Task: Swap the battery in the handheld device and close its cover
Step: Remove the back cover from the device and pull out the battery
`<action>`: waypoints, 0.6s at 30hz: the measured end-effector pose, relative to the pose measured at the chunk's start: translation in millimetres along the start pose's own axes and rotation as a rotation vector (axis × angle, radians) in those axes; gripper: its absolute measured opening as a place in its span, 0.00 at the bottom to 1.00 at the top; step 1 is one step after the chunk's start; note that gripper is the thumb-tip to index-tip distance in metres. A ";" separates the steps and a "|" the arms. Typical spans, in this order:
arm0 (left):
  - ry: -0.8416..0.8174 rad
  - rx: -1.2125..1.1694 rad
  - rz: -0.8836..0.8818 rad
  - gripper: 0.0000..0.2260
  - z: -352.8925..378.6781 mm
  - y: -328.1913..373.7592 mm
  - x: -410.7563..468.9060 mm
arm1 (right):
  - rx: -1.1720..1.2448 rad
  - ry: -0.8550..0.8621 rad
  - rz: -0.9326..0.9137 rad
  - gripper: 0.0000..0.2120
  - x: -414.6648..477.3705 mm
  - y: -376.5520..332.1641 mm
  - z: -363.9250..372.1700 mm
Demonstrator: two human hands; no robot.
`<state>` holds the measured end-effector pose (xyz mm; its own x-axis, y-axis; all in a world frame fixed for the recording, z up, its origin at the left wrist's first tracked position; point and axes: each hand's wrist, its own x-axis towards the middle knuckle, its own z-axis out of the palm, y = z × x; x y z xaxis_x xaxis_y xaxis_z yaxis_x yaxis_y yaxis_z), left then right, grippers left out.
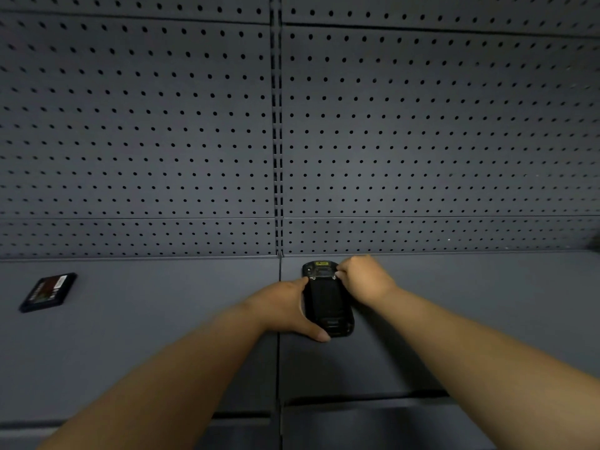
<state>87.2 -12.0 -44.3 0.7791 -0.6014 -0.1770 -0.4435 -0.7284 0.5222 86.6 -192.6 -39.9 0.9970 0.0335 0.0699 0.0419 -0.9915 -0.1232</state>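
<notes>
The black handheld device (326,300) lies back-up on the grey shelf, close to the pegboard wall, with a yellow label at its far end. My left hand (285,306) grips its left side, thumb curled round the near end. At the device's far right corner my right hand (362,277) presses with fingers bent against the top of the back cover. A flat black battery (48,292) with a red-and-white label rests alone on the shelf far to the left, touched by neither hand.
A grey perforated pegboard wall (194,125) rises directly behind the shelf. A vertical seam (280,352) splits the shelf surface just left of the device. The shelf's front edge (357,401) runs below my forearms.
</notes>
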 end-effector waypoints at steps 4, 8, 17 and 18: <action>-0.036 -0.126 -0.022 0.28 -14.5 -2.1 3.6 | 0.247 -0.135 0.014 0.22 -14.5 6.4 -1.0; 0.133 0.176 0.027 0.16 -23.7 -3.6 17.3 | 0.336 -0.318 -0.043 0.38 -33.3 13.3 -5.2; 0.072 0.567 0.089 0.14 -31.5 1.9 37.8 | 0.347 -0.356 -0.021 0.45 -38.7 11.0 -6.6; 0.070 0.602 0.083 0.13 -31.4 2.5 38.7 | 0.341 -0.357 -0.018 0.46 -38.8 11.4 -6.7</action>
<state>130.1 -26.8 -23.6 0.7492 -0.6562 -0.0897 -0.6608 -0.7498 -0.0348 48.0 -206.1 -37.4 0.9535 0.1508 -0.2611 0.0193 -0.8948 -0.4461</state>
